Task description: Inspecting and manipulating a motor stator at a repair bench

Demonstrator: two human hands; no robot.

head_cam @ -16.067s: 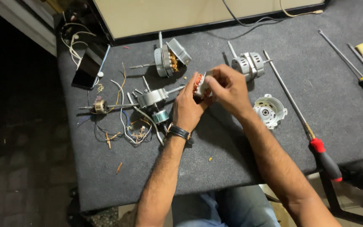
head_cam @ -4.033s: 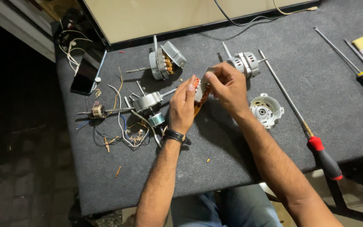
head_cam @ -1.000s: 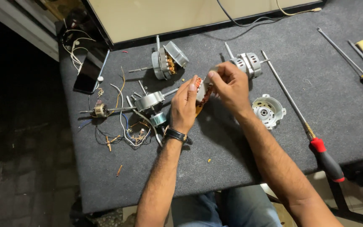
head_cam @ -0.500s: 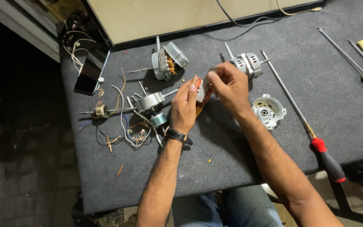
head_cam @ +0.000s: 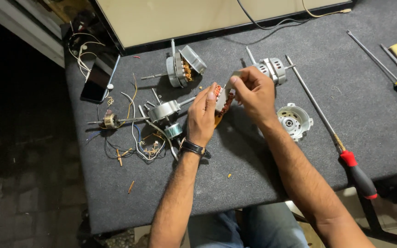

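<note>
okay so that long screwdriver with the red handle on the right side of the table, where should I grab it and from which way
Probably by the red handle: it is the thick end, lying near the table's front edge, with bare mat beside it. Come from above, fingers across the handle. The thin shaft runs up between the round end cap and open mat, offering little grip.

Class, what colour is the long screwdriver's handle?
Red and black, on the screwdriver; head view.

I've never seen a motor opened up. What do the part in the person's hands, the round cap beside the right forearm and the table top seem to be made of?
The motor part, held by the left hand and right hand: reddish windings, probably copper wire, in grey metal.
The round cap: pale, dull silver, likely cast metal.
The table top: dark grey, fuzzy, matte, seemingly felt or carpet.
</note>
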